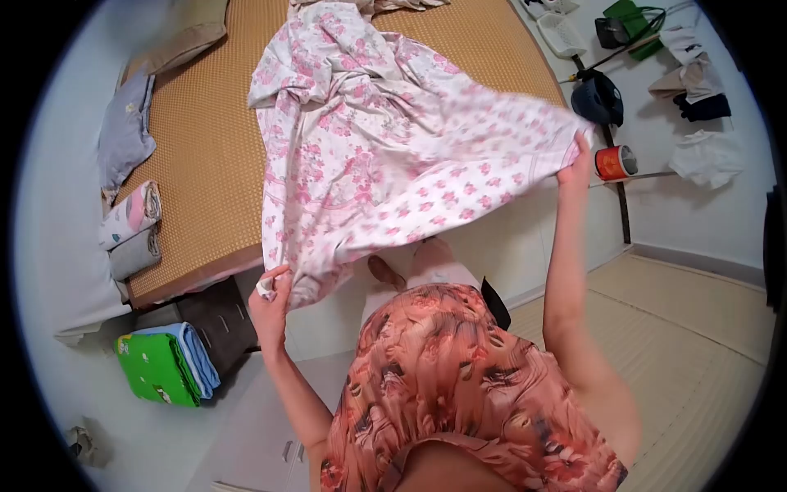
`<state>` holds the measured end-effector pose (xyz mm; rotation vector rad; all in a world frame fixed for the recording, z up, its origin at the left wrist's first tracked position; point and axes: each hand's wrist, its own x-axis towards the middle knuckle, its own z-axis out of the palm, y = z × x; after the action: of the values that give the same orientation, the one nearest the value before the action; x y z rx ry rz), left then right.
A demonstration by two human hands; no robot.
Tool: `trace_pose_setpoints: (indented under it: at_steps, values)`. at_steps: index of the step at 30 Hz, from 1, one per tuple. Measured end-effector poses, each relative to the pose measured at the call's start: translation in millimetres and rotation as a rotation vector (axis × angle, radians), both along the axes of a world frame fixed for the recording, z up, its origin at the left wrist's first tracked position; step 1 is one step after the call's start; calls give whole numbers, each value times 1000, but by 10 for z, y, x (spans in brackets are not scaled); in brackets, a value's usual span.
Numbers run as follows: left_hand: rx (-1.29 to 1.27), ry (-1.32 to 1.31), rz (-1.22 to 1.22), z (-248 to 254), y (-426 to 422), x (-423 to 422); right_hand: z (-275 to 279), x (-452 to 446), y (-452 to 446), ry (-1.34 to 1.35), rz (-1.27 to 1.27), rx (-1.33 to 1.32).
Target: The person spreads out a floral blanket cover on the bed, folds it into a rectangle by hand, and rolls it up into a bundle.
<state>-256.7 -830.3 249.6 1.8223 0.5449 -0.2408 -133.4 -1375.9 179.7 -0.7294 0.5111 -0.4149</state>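
Note:
A white bed sheet [352, 164] with pink flowers is spread between my two hands, its far part lying bunched on the bed. At the lower left, my left hand [270, 305] is closed on one corner of it, with a bit of white cloth showing between the fingers. My right hand [575, 168], out to the right with the arm stretched, grips another corner. The near edge hangs in a sagging line between the hands, above the floor in front of my legs. Part of the sheet near my right hand is blurred by motion.
Under the sheet is a bed with a tan woven mat [197, 164]. A grey pillow [129, 131] and rolled cloths [135, 234] lie along its left side. Folded green bedding [156, 365] sits lower left. A red tub [611, 162] and a dark blue container [597, 100] stand on the right.

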Motion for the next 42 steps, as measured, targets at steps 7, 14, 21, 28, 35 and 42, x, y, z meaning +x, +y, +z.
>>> trace_pose_setpoints:
  at_steps: [7, 14, 21, 28, 35, 42]
  values:
    - [-84, -81, -112, 75, -515, 197, 646, -365, 2033, -13, 1085, -1255]
    - [-146, -55, -115, -347, -1035, 517, 531, -883, 2113, -289, 1506, -1081]
    - [121, -168, -335, -416, -1500, 353, 417, -734, 1684, -195, 1344, -1017]
    - [445, -764, -778, -516, -1727, 134, 164, -396, 2018, 137, 1173, -556]
    - [465, -691, -870, -598, -1722, 20, 297, -471, 1869, 114, 1157, -955]
    - [509, -809, -931, -745, -1876, 19, 525, -597, 2185, 141, 1436, -1314]
